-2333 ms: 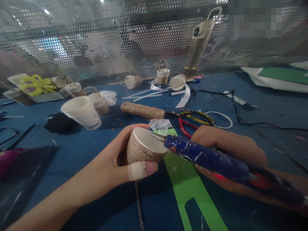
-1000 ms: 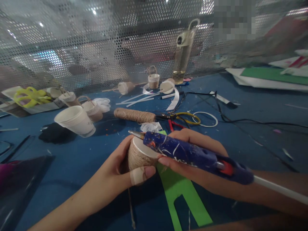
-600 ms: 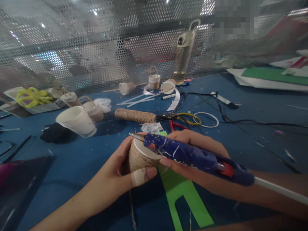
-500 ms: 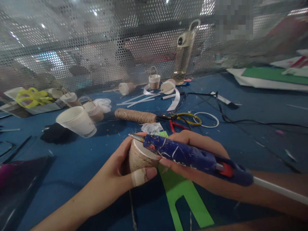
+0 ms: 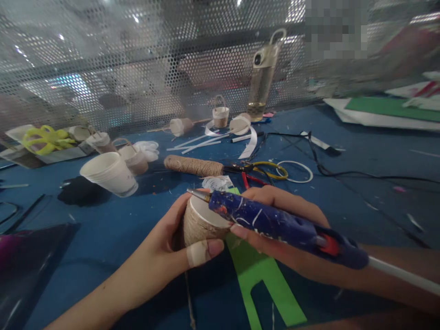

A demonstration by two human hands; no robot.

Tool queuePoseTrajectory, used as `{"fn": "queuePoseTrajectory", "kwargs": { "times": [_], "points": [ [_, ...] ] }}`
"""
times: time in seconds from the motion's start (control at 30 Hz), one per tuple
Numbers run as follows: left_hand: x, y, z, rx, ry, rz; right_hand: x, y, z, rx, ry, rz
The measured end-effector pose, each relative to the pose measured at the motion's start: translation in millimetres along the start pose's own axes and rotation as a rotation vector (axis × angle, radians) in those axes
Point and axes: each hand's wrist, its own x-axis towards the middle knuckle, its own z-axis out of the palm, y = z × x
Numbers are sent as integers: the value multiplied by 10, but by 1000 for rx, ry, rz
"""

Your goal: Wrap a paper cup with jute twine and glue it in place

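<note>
My left hand (image 5: 172,247) is wrapped round a paper cup (image 5: 202,229) whose outside is covered in wound twine; a bandage or tape band circles the thumb. A loose strand of twine (image 5: 189,298) hangs below the cup. My right hand (image 5: 275,215) grips a blue hot glue gun (image 5: 264,220), its metal nozzle over the far left part of the white cup rim. A white glue stick (image 5: 405,275) comes out of the gun's back end. Under the hands lies a cut piece of green foam sheet or card (image 5: 261,270).
A twine roll (image 5: 194,166), pliers (image 5: 237,167) and yellow-handled scissors (image 5: 271,169) lie beyond the hands. Stacked paper cups (image 5: 108,174) stand left. Small twine-wrapped baskets (image 5: 220,118), glue sticks (image 5: 195,142) and a bottle (image 5: 261,82) are near the mesh screen (image 5: 137,68). A cable (image 5: 360,174) crosses right.
The glue gun has shifted slightly right, its nozzle still over the cup's rim. My left hand and the cup have hardly moved.
</note>
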Motion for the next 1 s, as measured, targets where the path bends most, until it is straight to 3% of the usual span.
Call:
{"fn": "queuePoseTrajectory", "kwargs": {
  "times": [0.67,0.83,1.0],
  "points": [
    [43,-78,-57,124,-108,102,-17,22,39,-43,42,22],
    [18,-87,-23,141,13,74,-19,43,61,-44,97,31],
    [-3,-92,2,143,18,85,-24,46,45,-48,44,-1]
  ]
}}
